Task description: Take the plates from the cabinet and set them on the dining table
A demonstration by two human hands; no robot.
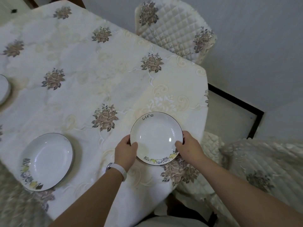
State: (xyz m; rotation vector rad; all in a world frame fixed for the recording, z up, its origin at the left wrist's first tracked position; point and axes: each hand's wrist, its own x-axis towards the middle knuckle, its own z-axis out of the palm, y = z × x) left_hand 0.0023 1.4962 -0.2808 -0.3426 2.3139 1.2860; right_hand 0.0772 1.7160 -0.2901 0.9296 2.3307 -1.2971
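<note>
Both the left grip (pixel 126 149) and the right grip (pixel 188 145) are pinching opposite rims of the plate (pixel 155 136), thumbs lying on top and forearms reaching forward. The round plate is lying level and face up at the tabletop's (pixel 82 82) near right corner, its "life" lettering pointing away and its cat drawings facing the person.
</note>
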